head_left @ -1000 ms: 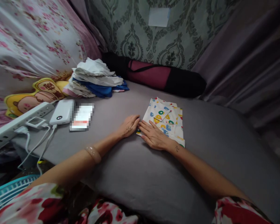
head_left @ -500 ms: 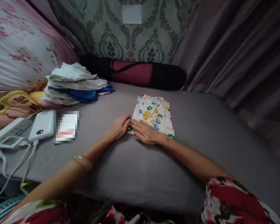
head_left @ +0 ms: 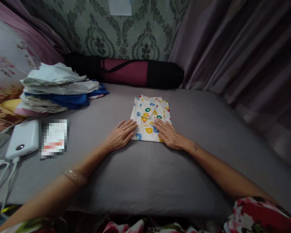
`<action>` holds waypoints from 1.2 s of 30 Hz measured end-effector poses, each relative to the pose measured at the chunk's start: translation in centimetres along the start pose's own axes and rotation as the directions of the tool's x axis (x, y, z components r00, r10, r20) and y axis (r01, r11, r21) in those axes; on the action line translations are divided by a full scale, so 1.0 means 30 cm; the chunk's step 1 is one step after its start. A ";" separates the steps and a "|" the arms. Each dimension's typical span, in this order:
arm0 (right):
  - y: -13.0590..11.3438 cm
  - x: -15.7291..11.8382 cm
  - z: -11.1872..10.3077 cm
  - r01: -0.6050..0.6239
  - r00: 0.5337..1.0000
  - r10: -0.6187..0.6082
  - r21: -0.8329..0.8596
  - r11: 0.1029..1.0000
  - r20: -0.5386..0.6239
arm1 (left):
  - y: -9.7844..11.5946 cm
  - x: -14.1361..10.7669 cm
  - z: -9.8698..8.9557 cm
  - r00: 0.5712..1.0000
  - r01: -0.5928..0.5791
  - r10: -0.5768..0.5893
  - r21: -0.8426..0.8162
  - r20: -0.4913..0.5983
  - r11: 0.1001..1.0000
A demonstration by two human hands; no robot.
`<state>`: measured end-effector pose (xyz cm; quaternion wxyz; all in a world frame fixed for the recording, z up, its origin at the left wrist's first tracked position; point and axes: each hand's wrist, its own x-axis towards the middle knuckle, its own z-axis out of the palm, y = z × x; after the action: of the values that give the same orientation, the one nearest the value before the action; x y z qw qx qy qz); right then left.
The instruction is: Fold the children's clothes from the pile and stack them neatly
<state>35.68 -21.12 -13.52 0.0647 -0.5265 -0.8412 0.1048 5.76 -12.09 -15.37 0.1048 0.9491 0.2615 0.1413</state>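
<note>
Across the broad grey cloth surface (head_left: 147,181), smooth and faintly creased, I see a long dark bag (head_left: 126,72) lying against the patterned wall, black at both ends and maroon in the middle, with a black strap slanting over it. To the left slumps a pile of clothes (head_left: 55,87), soft and rumpled, mostly white with a blue layer showing.

Nearer the middle of the surface, well apart from that pile, lies the folded garment (head_left: 149,111). It is white cloth, thin and matte, scattered with yellow and green rings, blue figures and small red spots. It makes a flat, roughly square packet, with narrower layers stacked on top and one flap slanting down to an angled hem.

Both hands are spread flat, palms down, pinching nothing. The left hand (head_left: 121,135) rests its fingertips at the garment's left edge; the right hand (head_left: 169,134) lies over its near right corner, fingers slightly parted. Half a second ago the two hands met at the near left corner; now they are apart, with the print of the garment visible between them.

Off to the left sits a glossy white power bank (head_left: 24,139), round-cornered, a cable plugged in. Smallest is the pale, speckled bangle (head_left: 75,177) around the left forearm.
</note>
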 end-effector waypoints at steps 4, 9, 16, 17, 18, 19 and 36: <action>0.000 0.004 0.025 0.008 1.000 -0.007 -0.052 0.999 0.014 | -0.007 0.007 0.005 0.991 -0.047 0.047 0.000 0.124 0.999; 0.004 0.004 0.034 0.010 1.000 -0.010 -0.053 0.999 0.002 | -0.006 0.011 0.002 0.988 -0.043 0.042 0.005 0.151 0.999; 0.004 0.001 0.032 -0.004 1.000 0.004 0.015 1.000 -0.017 | 0.000 0.022 -0.020 0.979 -0.023 0.023 -0.002 0.203 1.000; 0.004 0.001 0.030 -0.007 1.000 0.008 0.032 0.999 -0.016 | 0.004 0.027 -0.028 0.977 -0.031 0.030 0.002 0.210 1.000; 0.003 0.000 0.028 -0.012 1.000 0.012 0.049 0.999 -0.016 | 0.008 0.032 -0.037 0.977 -0.046 0.043 0.013 0.208 0.999; 0.002 -0.001 0.025 -0.017 1.000 0.018 0.066 0.998 -0.020 | 0.014 0.037 -0.045 0.979 -0.069 0.063 0.029 0.195 0.997; -0.073 -0.040 0.035 0.122 0.982 -0.102 0.120 0.985 -0.159 | 0.103 0.079 -0.056 0.959 -0.276 0.259 0.177 0.116 0.945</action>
<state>34.08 -23.24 -13.99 0.1683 -0.4792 -0.8537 0.1148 8.62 -13.24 -12.45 0.0046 0.9868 0.1375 0.0852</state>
